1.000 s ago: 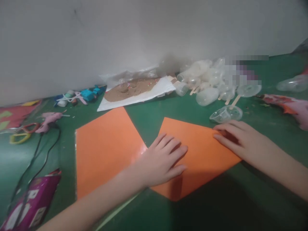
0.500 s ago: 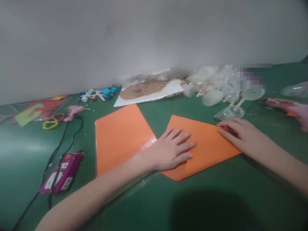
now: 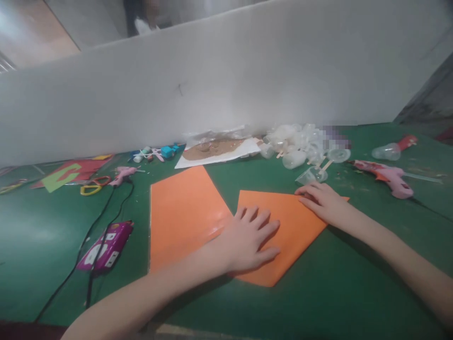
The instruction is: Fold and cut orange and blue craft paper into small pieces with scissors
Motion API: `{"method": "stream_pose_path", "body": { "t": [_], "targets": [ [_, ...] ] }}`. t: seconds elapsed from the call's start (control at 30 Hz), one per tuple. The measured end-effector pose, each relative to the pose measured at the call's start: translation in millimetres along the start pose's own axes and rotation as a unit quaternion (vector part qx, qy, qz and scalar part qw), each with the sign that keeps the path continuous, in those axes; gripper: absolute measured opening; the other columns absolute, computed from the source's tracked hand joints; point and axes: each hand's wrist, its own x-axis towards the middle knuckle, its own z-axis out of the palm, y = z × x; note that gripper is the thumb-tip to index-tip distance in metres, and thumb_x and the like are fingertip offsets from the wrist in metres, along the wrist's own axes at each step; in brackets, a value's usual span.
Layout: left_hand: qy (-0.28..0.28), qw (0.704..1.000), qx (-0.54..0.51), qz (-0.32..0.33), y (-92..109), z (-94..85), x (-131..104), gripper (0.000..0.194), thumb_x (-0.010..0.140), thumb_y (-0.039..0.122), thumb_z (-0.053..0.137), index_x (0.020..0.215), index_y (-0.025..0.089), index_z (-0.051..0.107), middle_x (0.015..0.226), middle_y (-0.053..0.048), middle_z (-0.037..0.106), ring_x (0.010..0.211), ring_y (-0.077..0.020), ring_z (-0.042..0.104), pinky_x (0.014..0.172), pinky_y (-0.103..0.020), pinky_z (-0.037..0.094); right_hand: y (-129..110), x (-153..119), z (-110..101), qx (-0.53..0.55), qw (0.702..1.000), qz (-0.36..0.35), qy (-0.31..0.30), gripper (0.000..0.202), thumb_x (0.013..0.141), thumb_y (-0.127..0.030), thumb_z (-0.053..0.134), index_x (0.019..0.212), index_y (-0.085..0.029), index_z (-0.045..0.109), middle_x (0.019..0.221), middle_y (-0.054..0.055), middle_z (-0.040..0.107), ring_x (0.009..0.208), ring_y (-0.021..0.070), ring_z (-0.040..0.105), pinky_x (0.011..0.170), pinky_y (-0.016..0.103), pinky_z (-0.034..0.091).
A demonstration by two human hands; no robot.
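Resting hand, head view: The person's left hand (image 3: 247,243) lay palm down on the right orange sheet (image 3: 293,231), its fingers spread apart and gripping nothing.
Edge hand: The right hand (image 3: 325,203) touched that sheet's upper edge near its right end, fingers bent and thumb over the paper; whether they pinched it could not be told.
Right orange sheet: It lay on the green table (image 3: 336,293) in front of the person, one pointed corner showing beyond the right hand.
Left orange sheet: A second orange sheet (image 3: 184,212) lay to the left, its lower part hidden by the left forearm. Under the wrist, it was unclear whether the two overlapped.
Left side: A purple packet (image 3: 115,236) lay beneath a black cord (image 3: 90,283) near a pink glue gun (image 3: 122,174). Scissors (image 3: 95,186) with yellow and orange handles lay just beside the gun, and a light green cutout (image 3: 53,183) rested on a red sheet (image 3: 90,165).
Back: Brown material (image 3: 212,150) lay on a white sheet (image 3: 249,148) before a pale panel (image 3: 212,85), with blue pieces (image 3: 169,151) to its left and clear plastic cups (image 3: 293,159) to its right.
Right side: Another pink glue gun (image 3: 399,183) lay well apart from the paper.
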Motion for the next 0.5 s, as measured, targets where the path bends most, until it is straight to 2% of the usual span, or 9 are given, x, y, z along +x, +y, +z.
{"method": "stream_pose_path", "body": {
  "t": [0.3, 0.5],
  "targets": [
    [0.002, 1.0, 0.012, 0.003, -4.4, 4.9, 3.9, 0.039, 0.099, 0.055, 0.041, 0.111, 0.022, 0.058, 0.104, -0.006, 0.059, 0.093, -0.0246, 0.049, 0.086, -0.041, 0.036, -6.4, -0.6, 1.1, 0.026, 0.999, 0.017, 0.01, 0.03, 0.099, -0.04, 0.041, 0.105, -0.024, 0.066, 0.108, 0.008, 0.068, 0.105, 0.0286, 0.061, 0.098, 0.05, 0.047],
    [-0.006, 1.0, -0.001, -0.002, -8.1, 8.8, 7.0, 0.041, 0.096, 0.059, 0.044, 0.112, 0.023, 0.058, 0.106, -0.004, 0.059, 0.094, -0.0242, 0.048, 0.089, -0.042, 0.035, -3.7, -0.9, 4.5, 0.027, 0.999, 0.023, 0.03, 0.03, 0.097, -0.042, 0.042, 0.102, -0.026, 0.068, 0.104, 0.007, 0.068, 0.101, 0.0299, 0.06, 0.093, 0.051, 0.049]
  ]
}}
